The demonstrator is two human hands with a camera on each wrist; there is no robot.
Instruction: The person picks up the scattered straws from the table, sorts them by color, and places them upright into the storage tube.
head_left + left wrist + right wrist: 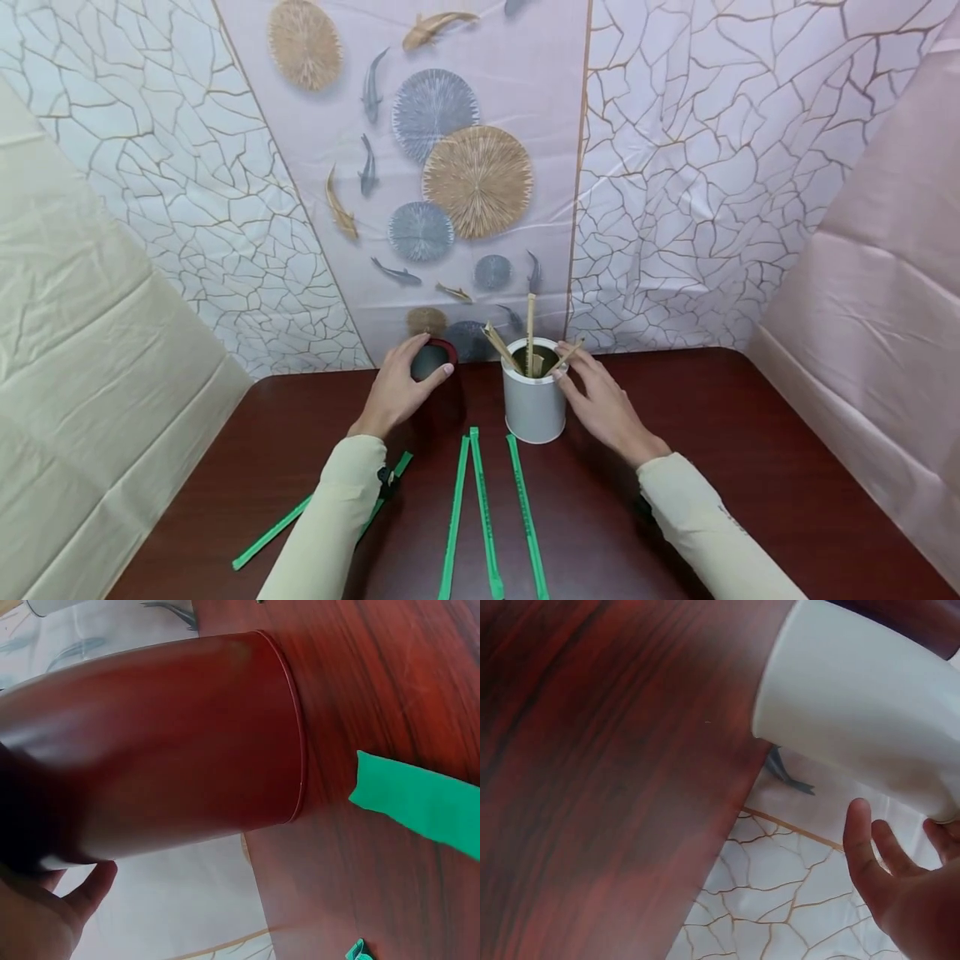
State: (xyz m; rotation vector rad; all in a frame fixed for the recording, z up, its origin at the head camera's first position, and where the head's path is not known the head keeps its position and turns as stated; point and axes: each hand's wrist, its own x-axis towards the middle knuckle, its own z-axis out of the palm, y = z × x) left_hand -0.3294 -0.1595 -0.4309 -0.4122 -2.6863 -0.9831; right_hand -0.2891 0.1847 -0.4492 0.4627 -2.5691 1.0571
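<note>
My left hand [401, 385] grips the top of a dark red cylindrical can [172, 742], thumb and fingers spread across its rim. That can stands upright near the table's back edge. To its right is a light grey-white can [534, 408] with a white rim, also upright. Several thin tan sticks [530, 325] lean out of it at different angles. My right hand [603, 408] holds the right side of this can by the rim, thumb at the front, close to a stick leaning right. In the right wrist view, some fingers [862, 840] stand away from the can wall.
Several narrow green strips [486, 517] with dark lettering lie on the dark red wooden table [750, 467], toward me. More green strips [273, 529] lie at the left, partly under my left forearm. A patterned cloth wall [480, 183] rises behind the table, with cloth on both sides.
</note>
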